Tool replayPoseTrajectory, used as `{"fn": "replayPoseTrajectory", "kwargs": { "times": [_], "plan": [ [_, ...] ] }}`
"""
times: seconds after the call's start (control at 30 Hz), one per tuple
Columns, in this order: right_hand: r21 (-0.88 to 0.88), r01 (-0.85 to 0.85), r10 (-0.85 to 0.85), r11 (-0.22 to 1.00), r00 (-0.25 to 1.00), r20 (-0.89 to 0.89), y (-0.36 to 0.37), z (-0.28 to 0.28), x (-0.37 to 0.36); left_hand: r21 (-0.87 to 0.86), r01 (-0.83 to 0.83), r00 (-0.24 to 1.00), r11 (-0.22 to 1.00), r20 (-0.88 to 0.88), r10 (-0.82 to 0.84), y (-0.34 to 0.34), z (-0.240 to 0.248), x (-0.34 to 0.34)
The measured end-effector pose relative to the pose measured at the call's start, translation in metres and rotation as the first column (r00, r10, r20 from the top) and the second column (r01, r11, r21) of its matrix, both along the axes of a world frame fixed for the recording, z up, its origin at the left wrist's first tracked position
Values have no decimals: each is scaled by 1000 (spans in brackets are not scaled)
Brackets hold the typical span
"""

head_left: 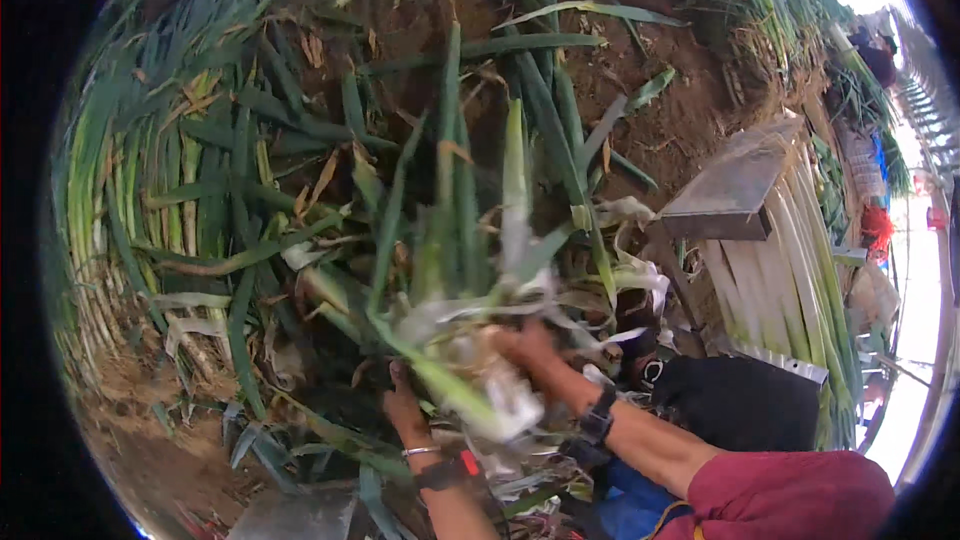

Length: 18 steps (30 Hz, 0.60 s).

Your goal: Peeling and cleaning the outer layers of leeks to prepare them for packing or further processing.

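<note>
Blurred by motion, my right hand (530,348) is closed on a loose clump of leek leaves (470,340), pale at the stripped ends and green higher up. Close beside it, lower and to the left, is my left hand (405,410), at the edge of the same clump. Its fingers are mostly hidden among the leaves, so its grip does not show. Long dark green leek tops (452,140) stretch away from the clump across the ground. More trimmed leaves and white peelings (630,275) lie around both hands.
Rows of whole leeks with roots (110,230) lie along the left. At the right, cleaned white leeks (775,285) are stacked in a frame with a flat metal plate (735,180). More leeks (765,0) are piled far right. Brown soil (660,70) shows beyond the leaves.
</note>
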State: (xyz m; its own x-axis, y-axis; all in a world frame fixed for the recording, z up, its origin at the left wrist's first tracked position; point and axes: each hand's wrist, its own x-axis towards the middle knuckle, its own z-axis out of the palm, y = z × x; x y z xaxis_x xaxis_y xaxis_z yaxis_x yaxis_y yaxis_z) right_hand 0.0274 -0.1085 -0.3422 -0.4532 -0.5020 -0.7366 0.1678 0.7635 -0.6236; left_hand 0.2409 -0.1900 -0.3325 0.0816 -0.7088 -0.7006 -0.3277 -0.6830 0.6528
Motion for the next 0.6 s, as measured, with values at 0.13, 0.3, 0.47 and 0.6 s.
{"fn": "replayPoseTrajectory", "kwargs": {
  "times": [0.13, 0.3, 0.47, 0.6],
  "plan": [
    [-119, 19, 13, 993, 964, 265, -61, 38, 23, 406, -106, 578, 908, -718, 389, 0, 63, -35],
    [-286, -210, 267, 935, 947, 178, -101, 86, -14, 135, -81, 833, 988, -536, 141, -7, 88, -38],
    [-375, -423, 403, 825, 905, -136, -118, 121, -76, -167, 8, 928, 986, -366, -69, -77, 72, -74],
    [-357, -551, 574, 754, 817, -49, -176, 163, -99, -321, 68, 930, 945, -322, -177, -169, 60, -92]
  ]
}}
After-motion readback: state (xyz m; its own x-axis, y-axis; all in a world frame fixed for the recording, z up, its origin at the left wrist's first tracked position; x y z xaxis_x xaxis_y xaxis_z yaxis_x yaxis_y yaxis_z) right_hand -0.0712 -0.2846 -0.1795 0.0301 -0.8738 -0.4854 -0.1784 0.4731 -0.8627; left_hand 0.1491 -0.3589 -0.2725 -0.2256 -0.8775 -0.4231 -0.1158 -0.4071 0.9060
